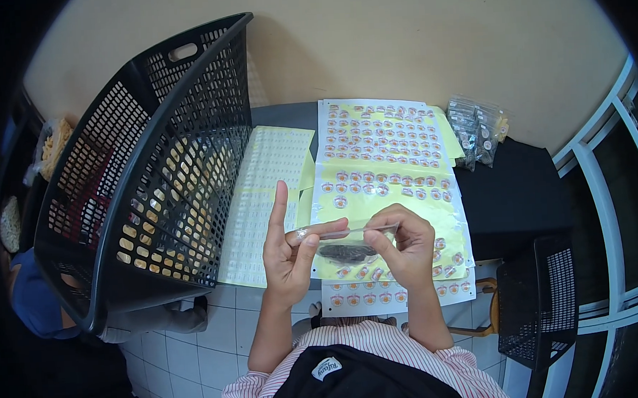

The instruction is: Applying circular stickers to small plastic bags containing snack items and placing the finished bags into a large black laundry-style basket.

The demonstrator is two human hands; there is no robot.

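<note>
A small clear plastic bag point(346, 252) with dark contents hangs between my two hands, its upper edge stretched level. My left hand point(287, 254) pinches the bag's left corner with the thumb, the index finger pointing straight up. A small shiny spot shows on another left finger; I cannot tell what it is. The right corner of the bag is between my right hand's point(403, 245) thumb and fingers. Beneath the bag lie sticker sheets point(398, 220) with yellow backing and rows of small red-and-orange labels, some of them peeled away.
A large black perforated basket point(166, 127) with packed goods stands at the left, beside a pale sheet of small labels point(261, 180). Filled clear bags point(476, 132) lie at the back right by a black cloth point(511, 190). A smaller black basket point(540, 299) is lower right. Another person point(42, 296) is at the left.
</note>
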